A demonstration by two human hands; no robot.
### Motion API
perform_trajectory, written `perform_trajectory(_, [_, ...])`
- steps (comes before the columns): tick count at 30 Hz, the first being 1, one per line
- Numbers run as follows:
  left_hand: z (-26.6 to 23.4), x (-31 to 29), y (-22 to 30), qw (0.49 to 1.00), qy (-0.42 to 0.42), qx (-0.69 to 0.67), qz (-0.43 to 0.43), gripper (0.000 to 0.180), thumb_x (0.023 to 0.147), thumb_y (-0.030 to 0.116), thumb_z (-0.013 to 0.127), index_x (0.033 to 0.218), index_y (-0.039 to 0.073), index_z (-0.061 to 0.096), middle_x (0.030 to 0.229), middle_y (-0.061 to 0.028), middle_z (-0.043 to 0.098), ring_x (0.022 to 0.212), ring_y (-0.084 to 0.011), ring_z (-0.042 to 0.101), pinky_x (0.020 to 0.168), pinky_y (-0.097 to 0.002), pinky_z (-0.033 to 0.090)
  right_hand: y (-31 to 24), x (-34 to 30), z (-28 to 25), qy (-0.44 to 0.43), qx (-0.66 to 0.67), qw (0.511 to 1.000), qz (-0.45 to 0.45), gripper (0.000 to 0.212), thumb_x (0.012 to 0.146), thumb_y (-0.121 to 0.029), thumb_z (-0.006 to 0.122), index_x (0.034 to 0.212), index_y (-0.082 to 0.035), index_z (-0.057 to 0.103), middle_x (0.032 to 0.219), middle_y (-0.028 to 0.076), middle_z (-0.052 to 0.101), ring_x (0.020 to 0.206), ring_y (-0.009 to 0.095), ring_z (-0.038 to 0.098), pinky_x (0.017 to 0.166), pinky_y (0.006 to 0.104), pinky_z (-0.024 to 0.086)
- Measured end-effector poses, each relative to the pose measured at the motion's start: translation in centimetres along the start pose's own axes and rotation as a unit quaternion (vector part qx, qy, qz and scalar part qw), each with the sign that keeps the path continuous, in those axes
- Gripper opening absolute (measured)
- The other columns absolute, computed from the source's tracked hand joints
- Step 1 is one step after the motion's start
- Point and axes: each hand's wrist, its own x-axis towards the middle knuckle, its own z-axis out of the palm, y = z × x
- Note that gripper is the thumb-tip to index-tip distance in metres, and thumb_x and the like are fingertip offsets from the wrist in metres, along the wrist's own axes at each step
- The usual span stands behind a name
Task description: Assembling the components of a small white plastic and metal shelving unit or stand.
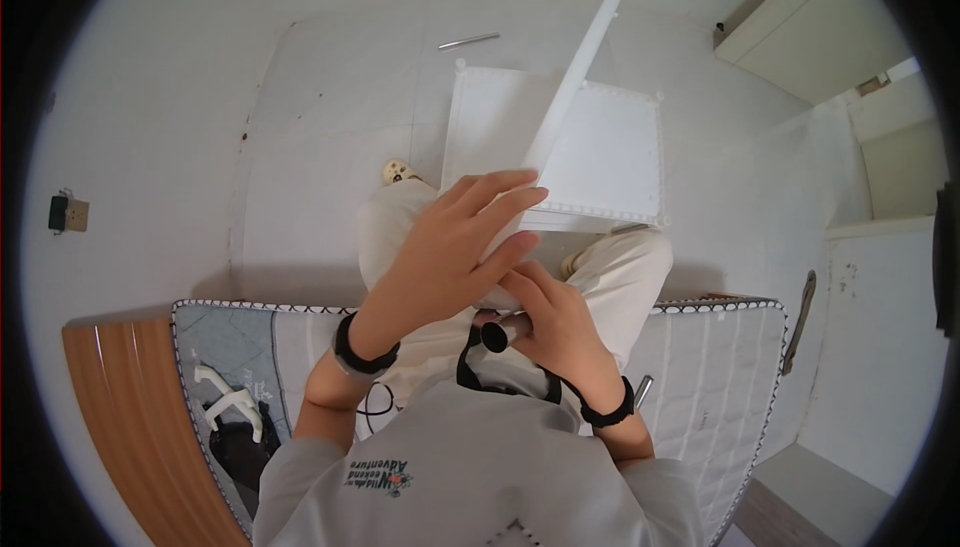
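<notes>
A long white pole (575, 82) with a T-shaped far end slants away from me over a white rectangular panel (605, 152). Around its near end curl the fingers of my left hand (440, 247). Close below, my right hand (560, 327) is closed on a short shiny metal tube (506, 331), whose dark hollow end points back at me. The tube seems in line with the pole, but my fingers hide where they meet. The panel stands between my feet and has small round knobs at its corners.
A metal tube (468, 41) lies on the floor beyond the panel. On the bed (700, 427) under me are another metal tube (645, 390) at right, and white bent pieces (235, 405) on a black bag (240, 452) at left. A brown wooden board (130, 377) borders the bed.
</notes>
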Motion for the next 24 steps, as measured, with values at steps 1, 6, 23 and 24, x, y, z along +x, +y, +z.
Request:
perform_trajectory(1, [0.4,0.1,0.0,1.0,-0.003,-0.001,-0.001,0.031,0.086,0.017,0.049,0.114,0.005,0.054,0.121,-0.0142,0.049,0.102,-0.0282,0.052,0.086,-0.0349,0.041,-0.3,-0.1,-0.3,0.001,0.001,1.0,0.002,0.049,0.06,0.001,0.067,0.107,-0.004,0.051,0.093,0.009,0.052,0.07,0.026,0.058,0.06,0.0359,0.047])
perform_trajectory(6, [1.6,-0.1,-0.3,0.998,0.014,-0.033,-0.044,0.035,0.08,0.007,0.057,0.115,0.01,0.055,0.13,-0.0132,0.042,0.102,-0.0264,0.053,0.081,-0.0318,0.044,1.0,-2.7,-0.9,0.067,0.163,0.974,0.14,0.036,0.07,-0.004,0.064,0.103,-0.001,0.05,0.106,0.011,0.048,0.074,0.027,0.061,0.062,0.0344,0.048])
perform_trajectory(23, [1.1,-0.4,0.4,0.99,-0.025,-0.052,-0.129,0.04,0.077,0.007,0.06,0.117,0.015,0.056,0.092,-0.0065,0.056,0.057,-0.014,0.04,0.052,-0.0243,0.037,1.4,-3.9,-0.6,0.073,-0.139,0.988,0.009,0.043,0.066,-0.021,0.071,0.106,-0.009,0.06,0.062,0.003,0.041,0.05,0.018,0.045,0.046,0.03,0.038])
perform_trajectory(24, [1.2,-0.5,0.4,0.989,-0.023,-0.07,-0.129,0.043,0.076,0.007,0.061,0.118,0.016,0.056,0.081,-0.0037,0.055,0.054,-0.0124,0.036,0.049,-0.0236,0.034,1.3,-3.9,-0.5,0.073,-0.139,0.988,0.009,0.043,0.066,-0.021,0.071,0.106,-0.009,0.06,0.062,0.003,0.041,0.05,0.018,0.045,0.046,0.03,0.038])
